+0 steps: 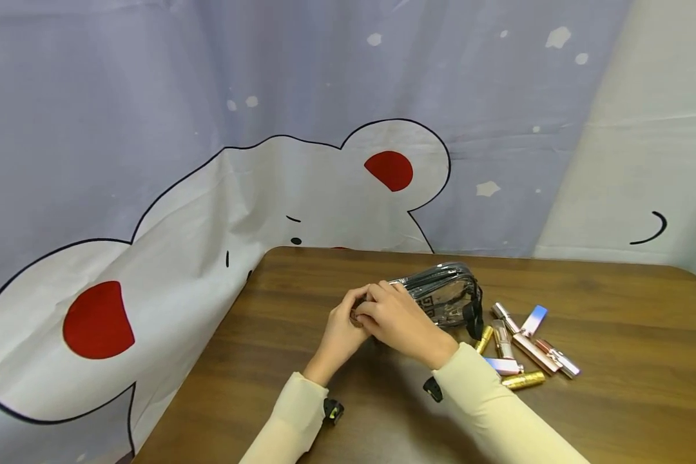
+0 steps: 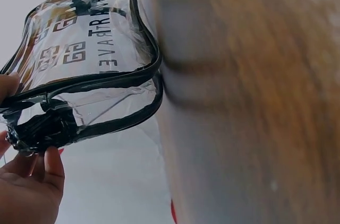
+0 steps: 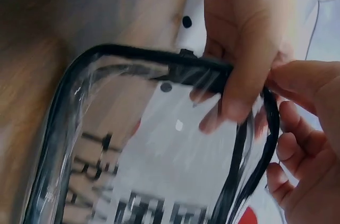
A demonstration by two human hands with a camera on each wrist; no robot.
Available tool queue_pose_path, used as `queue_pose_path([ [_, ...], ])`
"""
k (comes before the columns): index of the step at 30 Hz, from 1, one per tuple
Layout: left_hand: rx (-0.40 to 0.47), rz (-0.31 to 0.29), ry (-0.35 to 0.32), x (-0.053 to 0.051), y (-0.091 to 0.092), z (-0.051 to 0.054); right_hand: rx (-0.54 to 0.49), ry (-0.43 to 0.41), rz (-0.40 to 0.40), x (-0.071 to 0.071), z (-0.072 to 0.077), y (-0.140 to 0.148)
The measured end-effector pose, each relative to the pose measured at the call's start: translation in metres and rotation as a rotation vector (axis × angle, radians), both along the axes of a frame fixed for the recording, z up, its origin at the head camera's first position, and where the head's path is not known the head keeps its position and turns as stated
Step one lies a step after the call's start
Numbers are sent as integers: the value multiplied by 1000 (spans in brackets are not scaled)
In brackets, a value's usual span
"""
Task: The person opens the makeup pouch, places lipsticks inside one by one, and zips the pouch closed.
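Observation:
A clear cosmetic bag [image 1: 449, 303] with black trim and printed letters stands on the table, its left end under both hands. My left hand [image 1: 348, 328] grips that end, its fingers bent at the bag's edge. Close against it, my right hand [image 1: 397, 316] pinches the same end from above. Both hands meet at the black-edged corner of the clear bag [image 3: 143, 155] in the right wrist view. In the left wrist view, fingertips touch a dark bunched part [image 2: 45, 128] at the bag's end. Whether a zipper pull lies between the fingers is hidden.
Several lipstick tubes lie in a loose pile right of the bag, among them a gold tube [image 1: 523, 380], a blue-and-white tube [image 1: 535, 320] and a rose-gold tube [image 1: 536, 353]. The wooden table [image 1: 632, 322] ends at a printed curtain [image 1: 301, 187] behind.

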State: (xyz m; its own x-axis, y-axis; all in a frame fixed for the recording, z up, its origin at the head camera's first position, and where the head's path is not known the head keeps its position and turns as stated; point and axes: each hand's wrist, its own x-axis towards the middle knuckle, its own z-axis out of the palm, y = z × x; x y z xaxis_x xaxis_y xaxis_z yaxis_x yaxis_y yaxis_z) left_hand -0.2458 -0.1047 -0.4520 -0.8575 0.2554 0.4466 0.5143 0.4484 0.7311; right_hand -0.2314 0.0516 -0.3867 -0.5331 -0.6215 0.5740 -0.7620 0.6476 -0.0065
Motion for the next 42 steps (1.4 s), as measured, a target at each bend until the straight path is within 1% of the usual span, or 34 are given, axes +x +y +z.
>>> queue_pose_path([
  [3, 34, -10, -25, 1, -1, 3, -51, -4, 19, -2, 3, 13],
  [8, 51, -22, -52, 3, -2, 7, -62, -12, -7, -7, 11, 35],
  [12, 48, -33, -73, 2, -1, 9, -71, -56, -40, -8, 18, 51],
  [15, 51, -24, -84, 1, -2, 8, -80, -111, -69, -7, 21, 58],
  [18, 51, -13, -84, 2, -2, 8, -86, -163, -108, -7, 21, 66],
  [21, 47, -6, -83, 2, -2, 8, -111, -203, -126, -7, 19, 75],
  [24, 28, -1, -80, 3, -4, 8, -146, -212, -127, -6, 18, 90],
  [27, -2, 9, -76, 2, -8, 10, -181, -201, -144, -4, 19, 112],
  [30, -18, 19, -78, 1, -10, 11, -210, -203, -188, 1, 20, 139],
  [33, -25, 38, -76, 0, -14, 12, -211, -212, -233, 6, 18, 163],
  [36, -19, 46, -83, 0, -17, 13, -191, -254, -270, 13, 13, 182],
  [39, -15, 34, -100, -1, -18, 12, -156, -315, -313, 20, 8, 197],
  [42, -20, 26, -97, -2, -15, 10, -120, -349, -357, 27, 3, 210],
])
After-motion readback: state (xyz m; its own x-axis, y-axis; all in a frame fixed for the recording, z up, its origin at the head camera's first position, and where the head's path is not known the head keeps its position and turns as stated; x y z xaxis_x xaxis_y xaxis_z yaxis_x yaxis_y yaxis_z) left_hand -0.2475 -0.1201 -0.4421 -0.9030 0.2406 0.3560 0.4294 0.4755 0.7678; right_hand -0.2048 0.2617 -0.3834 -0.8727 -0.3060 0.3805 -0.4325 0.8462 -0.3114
